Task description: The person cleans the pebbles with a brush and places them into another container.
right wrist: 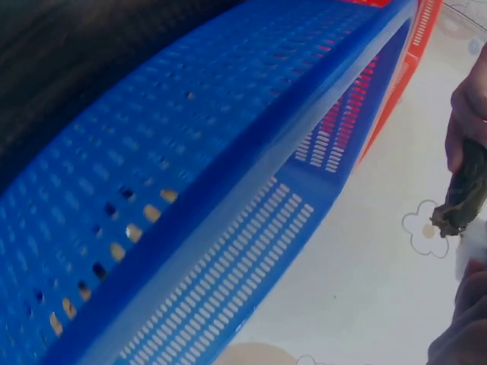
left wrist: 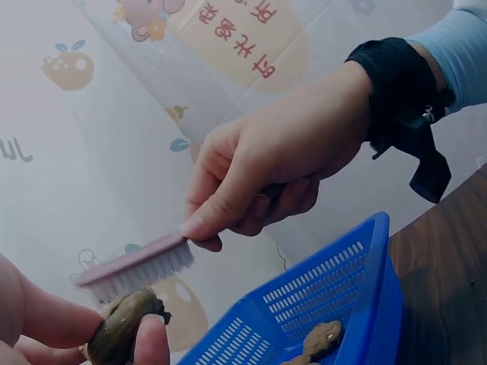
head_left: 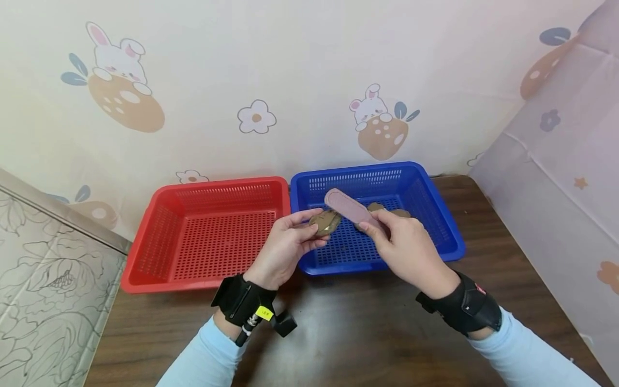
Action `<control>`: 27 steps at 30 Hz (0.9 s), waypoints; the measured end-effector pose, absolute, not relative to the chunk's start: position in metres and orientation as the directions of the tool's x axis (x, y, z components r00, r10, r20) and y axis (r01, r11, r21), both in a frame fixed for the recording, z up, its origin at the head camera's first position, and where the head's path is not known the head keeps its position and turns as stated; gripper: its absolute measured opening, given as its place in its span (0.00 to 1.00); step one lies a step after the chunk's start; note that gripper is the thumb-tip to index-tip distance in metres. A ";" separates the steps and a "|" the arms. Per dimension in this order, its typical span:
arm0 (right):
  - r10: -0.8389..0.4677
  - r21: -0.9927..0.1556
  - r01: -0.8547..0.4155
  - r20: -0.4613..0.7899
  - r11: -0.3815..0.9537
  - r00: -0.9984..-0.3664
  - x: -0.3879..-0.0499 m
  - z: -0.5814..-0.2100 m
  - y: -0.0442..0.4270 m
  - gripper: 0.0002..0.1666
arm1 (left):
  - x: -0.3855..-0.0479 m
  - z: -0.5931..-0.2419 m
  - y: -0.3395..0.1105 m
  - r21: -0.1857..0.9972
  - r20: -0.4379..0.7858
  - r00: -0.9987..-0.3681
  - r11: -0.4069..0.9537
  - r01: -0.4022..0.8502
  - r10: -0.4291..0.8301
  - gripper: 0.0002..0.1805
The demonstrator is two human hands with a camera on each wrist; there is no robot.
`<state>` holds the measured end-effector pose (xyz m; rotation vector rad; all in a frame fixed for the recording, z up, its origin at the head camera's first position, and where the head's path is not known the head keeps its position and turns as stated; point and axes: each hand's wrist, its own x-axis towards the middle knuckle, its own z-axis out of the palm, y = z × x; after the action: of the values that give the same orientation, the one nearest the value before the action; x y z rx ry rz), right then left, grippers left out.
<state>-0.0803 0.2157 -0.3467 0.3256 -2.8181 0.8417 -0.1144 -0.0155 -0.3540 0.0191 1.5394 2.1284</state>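
My left hand [head_left: 285, 244] pinches a muddy, greenish-brown shellfish [head_left: 325, 221] between thumb and fingers, above the near left part of the blue basket. A pink brush [head_left: 349, 207] with pale bristles is gripped by my right hand [head_left: 408, 250], thumb along its end. In the left wrist view the bristles of the brush [left wrist: 135, 262] face down and meet or nearly meet the top of the shellfish [left wrist: 122, 331]. The right wrist view catches the shellfish [right wrist: 466, 190] only at its right edge. More brown muddy lumps [head_left: 375, 207] lie in the blue basket, partly behind my right hand.
The blue basket [head_left: 454, 244] stands on a dark wooden table [head_left: 338, 333]. Close on its left is a red basket [head_left: 222, 242] with slotted walls. A printed cloth [head_left: 309, 64] hangs behind both, and another side of cloth [head_left: 570, 177] rises at the right.
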 end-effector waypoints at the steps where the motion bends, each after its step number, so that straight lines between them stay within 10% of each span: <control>1: -0.152 -0.532 -0.256 0.232 0.807 -0.961 -0.080 -0.347 0.216 0.18 | -0.115 -0.354 -0.016 0.888 -0.283 -0.870 -0.233 -0.397 0.404 0.18; 27: -0.228 -0.485 -0.325 0.249 0.812 -0.941 -0.078 -0.354 0.207 0.20 | -0.116 -0.364 -0.011 0.867 -0.191 -0.929 -0.389 -0.311 0.318 0.17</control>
<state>-0.0778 0.2070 -0.3539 0.4341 -2.8172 0.8029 -0.1163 -0.0109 -0.3642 0.0086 1.4609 2.3439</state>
